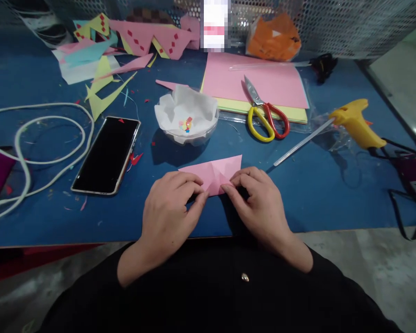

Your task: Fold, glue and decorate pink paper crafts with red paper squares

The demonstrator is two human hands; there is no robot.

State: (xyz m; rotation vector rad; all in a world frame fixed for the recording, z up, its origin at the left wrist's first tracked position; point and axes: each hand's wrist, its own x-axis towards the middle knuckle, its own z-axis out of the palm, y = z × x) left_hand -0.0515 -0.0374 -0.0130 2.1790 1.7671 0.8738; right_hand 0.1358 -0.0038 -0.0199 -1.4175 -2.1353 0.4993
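A creased pink paper (pixel 213 173) lies near the front of the blue table, held between both hands. My left hand (pixel 175 203) pinches its lower left part between thumb and fingers. At the lower right edge, my right hand (pixel 258 196) grips the paper the same way, its thumb pressed on a folded part. A raised crease runs up the middle of the sheet. Just beyond it stands a clear bowl (pixel 187 111) lined with white paper, with small coloured bits inside. Scissors (pixel 263 113) with one yellow and one red handle rest beyond my right hand.
A phone (pixel 107 155) and a looped white cable (pixel 19 152) lie left. On the right is a yellow glue gun (pixel 358 122) with a glue stick. Stacked coloured paper (pixel 253 83), paper scraps (pixel 104 88), cut pink shapes (pixel 152 39) and an orange packet (pixel 273 37) lie toward the back.
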